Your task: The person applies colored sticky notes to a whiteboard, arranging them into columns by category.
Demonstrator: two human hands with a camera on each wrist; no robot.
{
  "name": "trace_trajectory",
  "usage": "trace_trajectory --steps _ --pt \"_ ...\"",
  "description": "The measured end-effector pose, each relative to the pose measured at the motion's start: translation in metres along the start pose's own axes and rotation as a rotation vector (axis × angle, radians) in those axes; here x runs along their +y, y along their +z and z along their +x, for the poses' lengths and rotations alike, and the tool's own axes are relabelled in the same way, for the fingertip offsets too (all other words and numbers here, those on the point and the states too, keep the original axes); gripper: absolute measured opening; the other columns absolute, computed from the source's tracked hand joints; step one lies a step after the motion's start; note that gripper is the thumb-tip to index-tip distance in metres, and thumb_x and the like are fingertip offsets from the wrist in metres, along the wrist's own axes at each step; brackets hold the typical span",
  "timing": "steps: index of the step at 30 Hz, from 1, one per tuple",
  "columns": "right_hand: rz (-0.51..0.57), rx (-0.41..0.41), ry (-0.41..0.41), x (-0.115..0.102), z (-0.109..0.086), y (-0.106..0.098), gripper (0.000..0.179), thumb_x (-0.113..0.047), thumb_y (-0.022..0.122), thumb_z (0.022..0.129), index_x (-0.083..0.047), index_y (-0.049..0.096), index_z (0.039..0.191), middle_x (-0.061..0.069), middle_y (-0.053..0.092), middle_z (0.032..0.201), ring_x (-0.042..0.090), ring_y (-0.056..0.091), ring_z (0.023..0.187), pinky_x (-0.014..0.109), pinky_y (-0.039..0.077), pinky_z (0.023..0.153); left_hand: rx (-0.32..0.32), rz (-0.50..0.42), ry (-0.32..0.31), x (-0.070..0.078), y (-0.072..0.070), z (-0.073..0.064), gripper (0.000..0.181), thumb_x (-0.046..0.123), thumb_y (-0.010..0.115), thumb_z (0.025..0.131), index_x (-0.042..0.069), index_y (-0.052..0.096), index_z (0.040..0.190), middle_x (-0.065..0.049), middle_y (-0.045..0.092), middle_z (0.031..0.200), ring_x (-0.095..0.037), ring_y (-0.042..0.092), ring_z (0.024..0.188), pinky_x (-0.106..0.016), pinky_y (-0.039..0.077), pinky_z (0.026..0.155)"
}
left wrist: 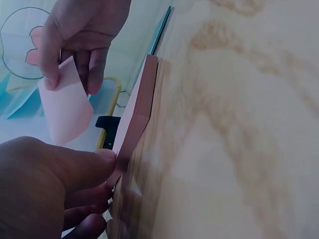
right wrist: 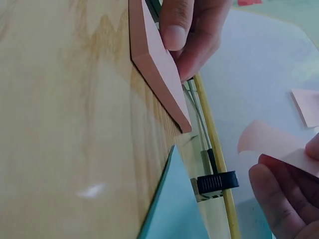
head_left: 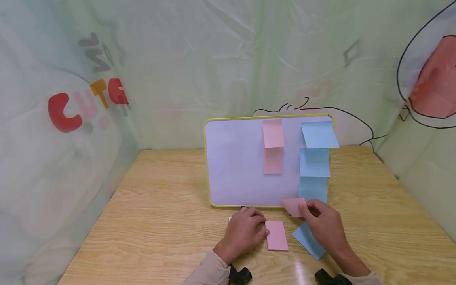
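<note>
My right hand (head_left: 325, 223) pinches a single pink sticky note (head_left: 293, 207) between thumb and fingers, in front of the whiteboard's (head_left: 235, 162) lower edge. The note curls at its free end in the right wrist view. On the table, my left hand (head_left: 244, 229) grips the near-left corner of a thick pink sticky note pad (head_left: 276, 236), thumb on its top and fingers along its side in the left wrist view. A blue sticky note pad (head_left: 308, 241) lies at an angle to the right, partly beneath my right hand in the head view.
Two pink notes (head_left: 273, 133) hang in a column on the board, right of its middle. Blue notes (head_left: 319, 134) form another column along its right edge. Black clips (right wrist: 217, 183) stand at the board's bottom frame. A printed cloth (head_left: 199, 71) surrounds the wooden table (head_left: 153, 221).
</note>
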State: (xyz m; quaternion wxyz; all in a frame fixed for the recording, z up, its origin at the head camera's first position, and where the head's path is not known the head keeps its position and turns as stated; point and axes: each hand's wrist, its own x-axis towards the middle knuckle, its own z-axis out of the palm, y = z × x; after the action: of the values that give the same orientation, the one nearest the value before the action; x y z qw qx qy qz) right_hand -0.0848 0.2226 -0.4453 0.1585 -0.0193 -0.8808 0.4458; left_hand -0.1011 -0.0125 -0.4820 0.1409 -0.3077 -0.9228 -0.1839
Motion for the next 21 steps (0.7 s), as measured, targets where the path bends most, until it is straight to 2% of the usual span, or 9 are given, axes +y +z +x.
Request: trace_trajectory --steps 9,18,21 --pt "0.056 -0.002 -0.086 -0.008 0.000 0.003 0.021 -0.023 0.065 0.099 -0.003 0.074 0.101 0.005 0.073 0.087 0.002 0.065 0.079 0.016 0.051 0.067 -0.002 -0.065 0.016 -0.002 -0.006 0.004 0.014 0.029 0.071 0.091 0.020 0.079 0.099 0.009 0.068 0.103 -0.009 0.059 0.092 -0.021 0.047 0.077" --pt "0.075 0.046 -0.187 -0.020 0.005 0.001 0.020 -0.017 0.066 0.098 -0.001 0.075 0.106 0.008 0.074 0.088 0.002 0.066 0.078 0.013 0.050 0.067 -0.064 -0.118 -0.060 -0.001 -0.013 0.014 0.017 0.030 0.067 0.094 0.022 0.079 0.105 0.012 0.070 0.100 -0.005 0.064 0.092 -0.020 0.049 0.071" --pt "0.064 0.087 -0.254 -0.023 0.009 0.002 0.018 -0.013 0.068 0.096 -0.002 0.076 0.108 0.009 0.075 0.091 -0.001 0.066 0.078 0.011 0.049 0.067 -0.074 -0.139 -0.081 -0.001 -0.016 0.016 0.018 0.030 0.067 0.094 0.023 0.079 0.105 0.013 0.070 0.098 -0.001 0.063 0.089 -0.019 0.048 0.068"
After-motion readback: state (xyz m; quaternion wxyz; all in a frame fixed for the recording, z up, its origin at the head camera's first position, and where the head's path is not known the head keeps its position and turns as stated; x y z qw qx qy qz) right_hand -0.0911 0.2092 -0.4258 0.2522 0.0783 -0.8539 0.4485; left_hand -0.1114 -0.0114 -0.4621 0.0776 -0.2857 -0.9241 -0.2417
